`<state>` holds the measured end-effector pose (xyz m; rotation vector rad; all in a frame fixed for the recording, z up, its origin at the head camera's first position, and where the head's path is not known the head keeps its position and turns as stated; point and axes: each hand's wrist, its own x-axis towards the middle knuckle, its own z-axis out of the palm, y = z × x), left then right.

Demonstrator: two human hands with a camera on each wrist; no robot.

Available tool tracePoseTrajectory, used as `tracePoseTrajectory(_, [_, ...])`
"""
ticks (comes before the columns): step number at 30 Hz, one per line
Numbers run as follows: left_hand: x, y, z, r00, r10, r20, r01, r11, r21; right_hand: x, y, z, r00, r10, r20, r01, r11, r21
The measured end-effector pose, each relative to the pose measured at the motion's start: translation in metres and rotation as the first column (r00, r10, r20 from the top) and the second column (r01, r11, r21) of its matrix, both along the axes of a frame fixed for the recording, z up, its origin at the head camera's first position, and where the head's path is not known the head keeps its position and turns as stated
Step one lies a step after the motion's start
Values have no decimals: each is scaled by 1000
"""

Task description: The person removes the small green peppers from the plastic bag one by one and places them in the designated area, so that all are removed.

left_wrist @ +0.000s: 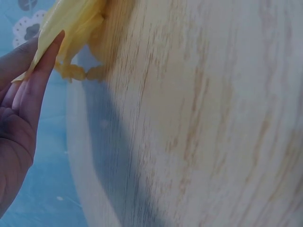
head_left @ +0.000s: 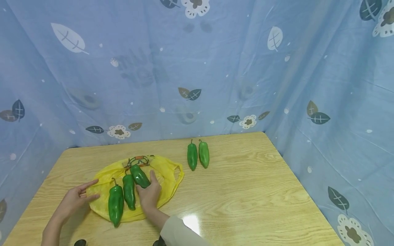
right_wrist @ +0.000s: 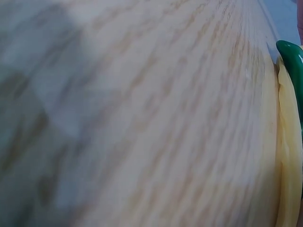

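Wood-grain table [head_left: 240, 191], left hand [head_left: 71, 202] pinching yellow bag [head_left: 166, 181], right hand [head_left: 149, 193] gripping green pepper [head_left: 139, 176]

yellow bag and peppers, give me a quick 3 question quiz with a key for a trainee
1. How many green peppers lie on the bare wooden table, off the yellow bag?
2. True or false: the left hand grips a pepper.
3. In the head view, which of the three on the bag does the right hand hold: A) the leftmost, B) the middle one, C) the rightmost pepper?

Key:
1. Two
2. False; it touches the bag's edge
3. C
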<state>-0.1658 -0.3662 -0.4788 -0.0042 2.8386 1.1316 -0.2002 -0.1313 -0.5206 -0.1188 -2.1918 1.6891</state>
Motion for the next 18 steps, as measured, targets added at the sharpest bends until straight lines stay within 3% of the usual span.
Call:
tracePoseTrajectory(11, [0, 1, 2, 1000, 7, 24, -8, 1000, 16, -2, 1, -3, 999, 35, 0, -35, 996, -85])
tracePoseTrajectory(18, [2, 1, -1, 1000, 10, 17, -11, 999, 32, -3, 4, -5, 999, 35, -37, -36, 999, -24])
